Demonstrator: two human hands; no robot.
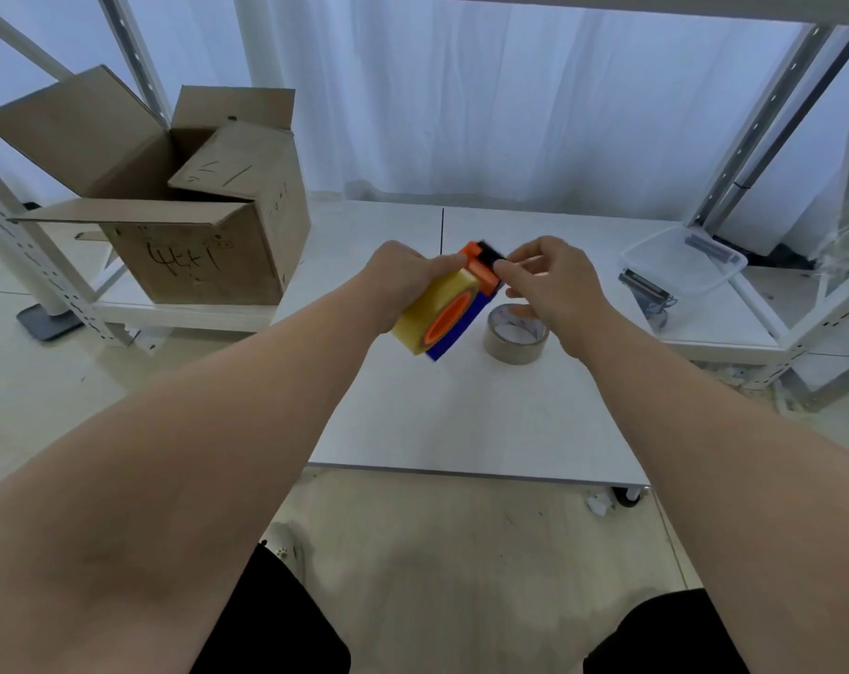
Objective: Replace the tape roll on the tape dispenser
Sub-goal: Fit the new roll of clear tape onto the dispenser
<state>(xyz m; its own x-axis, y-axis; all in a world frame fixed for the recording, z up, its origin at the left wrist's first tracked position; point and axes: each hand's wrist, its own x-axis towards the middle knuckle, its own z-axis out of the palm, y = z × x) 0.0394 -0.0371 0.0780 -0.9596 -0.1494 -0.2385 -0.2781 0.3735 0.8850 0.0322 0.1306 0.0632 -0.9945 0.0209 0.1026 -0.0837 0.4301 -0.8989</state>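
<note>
Currently left hand (403, 279) grips orange-and-blue tape dispenser (483, 274), held above white table (461, 420), yellow tape roll (432, 304) mounted on it. Right hand (554, 284) pinches the dispenser's black front end, possibly the tape tail; blurry. Brownish tape roll (516, 340) lies flat on table below right hand. Open cardboard box (194, 255) far left, clear plastic container (682, 262) right.

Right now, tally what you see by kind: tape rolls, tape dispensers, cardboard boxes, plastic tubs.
Tape rolls: 2 (yellow roll, tan roll)
Tape dispensers: 1 (orange-and-blue dispenser)
Cardboard boxes: 1 (cardboard box)
Plastic tubs: 1 (clear tub)
Total: 5
The metal item beside the tub: kind unclear, not counted.
</note>
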